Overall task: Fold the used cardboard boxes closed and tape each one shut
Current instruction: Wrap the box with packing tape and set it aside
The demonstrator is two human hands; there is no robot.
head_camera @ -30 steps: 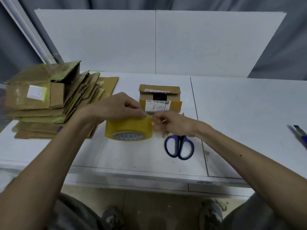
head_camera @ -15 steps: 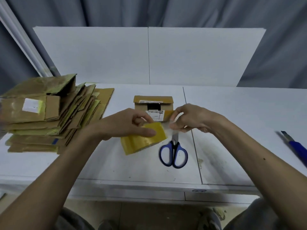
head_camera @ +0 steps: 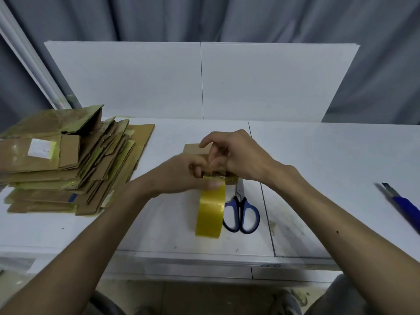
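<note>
The small cardboard box [head_camera: 194, 148] is seen on the white table [head_camera: 318, 167] just behind the scissors [head_camera: 241, 215], on the side away from the person. Most of it is hidden by the two hands. Only its upper left corner and a little of its front are shown, so it cannot be told whether its flaps are taped.

A yellow tape roll [head_camera: 210, 212] is held upright on its edge just left of the scissors, its lower part in front of the left handle loop. It cannot be told whether the roll and the loop touch.

The left hand [head_camera: 181, 176] is brought in from the left of the scissors and is closed on the upper part of the roll, with the thumb laid across its top rim. The right hand [head_camera: 241, 155] is held above and behind the scissors, its fingers bent downward and pinched together at the top of the roll. The strip of tape being pinched there is too blurred to be made out.

The scissors are laid flat and closed, with the blue handles toward the person and the blades pointing away under the right hand.

A stack of flattened cardboard boxes [head_camera: 68, 162] is piled well to the left of the scissors. A blue utility knife [head_camera: 402, 204] is laid well to their right, near the frame edge. Far behind the scissors, upright white boards [head_camera: 136, 83] are stood along the back of the table, with a grey curtain [head_camera: 227, 17] behind them.
</note>
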